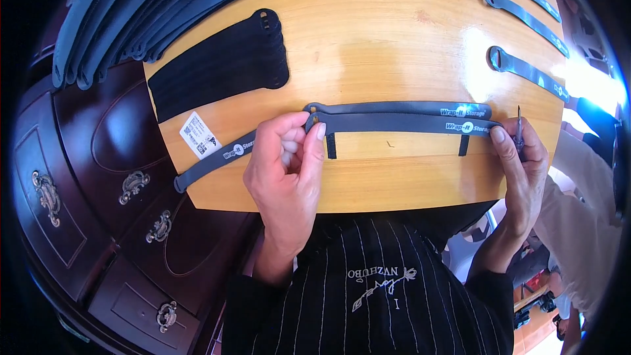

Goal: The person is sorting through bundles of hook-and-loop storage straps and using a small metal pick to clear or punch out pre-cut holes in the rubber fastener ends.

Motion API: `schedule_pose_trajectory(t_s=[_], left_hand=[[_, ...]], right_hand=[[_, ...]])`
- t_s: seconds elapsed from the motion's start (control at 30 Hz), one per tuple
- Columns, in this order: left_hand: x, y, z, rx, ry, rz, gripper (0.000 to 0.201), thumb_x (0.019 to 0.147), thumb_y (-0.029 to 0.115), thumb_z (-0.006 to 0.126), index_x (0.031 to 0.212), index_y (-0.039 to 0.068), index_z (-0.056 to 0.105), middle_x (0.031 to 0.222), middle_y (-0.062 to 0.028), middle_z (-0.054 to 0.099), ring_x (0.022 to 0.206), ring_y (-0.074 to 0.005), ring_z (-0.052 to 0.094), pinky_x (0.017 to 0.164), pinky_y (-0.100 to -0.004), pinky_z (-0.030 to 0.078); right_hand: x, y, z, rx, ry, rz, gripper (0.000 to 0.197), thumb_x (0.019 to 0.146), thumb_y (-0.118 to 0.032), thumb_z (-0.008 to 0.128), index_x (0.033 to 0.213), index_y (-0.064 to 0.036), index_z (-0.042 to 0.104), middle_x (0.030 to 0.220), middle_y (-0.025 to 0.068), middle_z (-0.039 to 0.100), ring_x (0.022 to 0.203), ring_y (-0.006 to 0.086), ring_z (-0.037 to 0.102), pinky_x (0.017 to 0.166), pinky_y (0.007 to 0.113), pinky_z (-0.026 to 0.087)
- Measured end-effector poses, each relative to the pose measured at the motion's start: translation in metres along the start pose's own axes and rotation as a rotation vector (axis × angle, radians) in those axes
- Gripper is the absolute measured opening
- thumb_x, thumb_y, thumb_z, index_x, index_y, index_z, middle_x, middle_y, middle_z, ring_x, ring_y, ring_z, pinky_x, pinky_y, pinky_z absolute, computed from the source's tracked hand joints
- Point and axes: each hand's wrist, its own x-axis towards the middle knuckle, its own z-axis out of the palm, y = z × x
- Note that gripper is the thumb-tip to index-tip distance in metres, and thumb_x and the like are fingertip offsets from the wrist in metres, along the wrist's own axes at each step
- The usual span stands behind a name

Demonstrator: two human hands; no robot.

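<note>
A grey storage strap (394, 123) with a slotted end is stretched across the near part of the table. My left hand (286, 164) is closed, pinching its slotted left end between thumb and fingers. At the other end my right hand (524, 164) pinches the strap under the thumb. A slim pointed metal tool (520, 125) sticks up from the same right hand; its handle is mostly hidden. Just behind lies a second grey strap (388, 106), partly overlapped. Two short black strips (332, 146) show below the held strap. Another grey strap (210, 165) passes beneath my left hand.
A stack of black straps (223, 66) lies left, with a pile of grey straps (177, 13) beyond it. A white label card (201, 135) sits near the left edge. Several single straps (529, 72) line the right side. Dark drawers (98, 158) stand left of the wooden table (374, 59).
</note>
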Motion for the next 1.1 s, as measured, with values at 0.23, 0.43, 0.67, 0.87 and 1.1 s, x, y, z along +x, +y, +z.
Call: schedule_pose_trajectory(t_s=[0.23,0.43,0.67,0.87,1.1], left_hand=[[0.003,0.017,0.007,-0.021,-0.044,-0.082,0.019,0.087,-0.002,0.067,0.104,0.002,0.059,0.075,0.0006,0.057,0.061,-0.0019,0.049,0.053,-0.017,0.039],[0.0,0.011,-0.003,-0.045,-0.092,-0.088,0.01,0.091,-0.003,0.062,0.098,0.0,0.056,0.08,0.0008,0.051,0.068,-0.0027,0.045,0.059,-0.0167,0.037],[0.001,0.016,-0.001,0.053,-0.093,-0.117,0.006,0.093,-0.002,0.06,0.098,-0.003,0.057,0.082,-0.0001,0.051,0.072,-0.0046,0.046,0.065,-0.0184,0.039],[0.002,0.014,-0.002,0.08,-0.102,-0.108,0.005,0.093,-0.001,0.059,0.097,-0.003,0.057,0.081,0.0005,0.05,0.071,-0.0045,0.045,0.065,-0.0182,0.038],[0.001,0.017,-0.003,0.098,-0.116,-0.129,0.006,0.094,0.002,0.06,0.097,-0.002,0.057,0.08,0.0007,0.051,0.071,-0.0042,0.045,0.064,-0.0178,0.038]], right_hand=[[0.0,-0.006,-0.005,0.039,0.02,0.042,0.014,0.088,-0.016,0.072,0.085,-0.0045,0.065,0.07,-0.007,0.054,0.065,0.0012,0.044,0.058,0.018,0.034],[0.006,0.004,0.006,0.045,0.02,-0.046,0.018,0.086,-0.014,0.074,0.081,-0.001,0.062,0.063,-0.004,0.049,0.06,0.0041,0.041,0.053,0.021,0.033],[0.005,-0.003,0.003,0.012,0.024,-0.072,0.016,0.086,-0.011,0.072,0.082,-0.0008,0.061,0.064,-0.0022,0.046,0.06,0.0051,0.04,0.053,0.022,0.034],[0.006,0.0,0.004,-0.016,0.022,-0.119,0.017,0.087,-0.012,0.072,0.084,0.0008,0.061,0.066,0.0005,0.046,0.06,0.0073,0.041,0.053,0.024,0.035],[0.007,-0.004,0.004,-0.137,0.041,-0.132,0.017,0.086,-0.013,0.072,0.087,0.0008,0.062,0.067,0.0068,0.055,0.058,0.0119,0.049,0.053,0.027,0.041]])
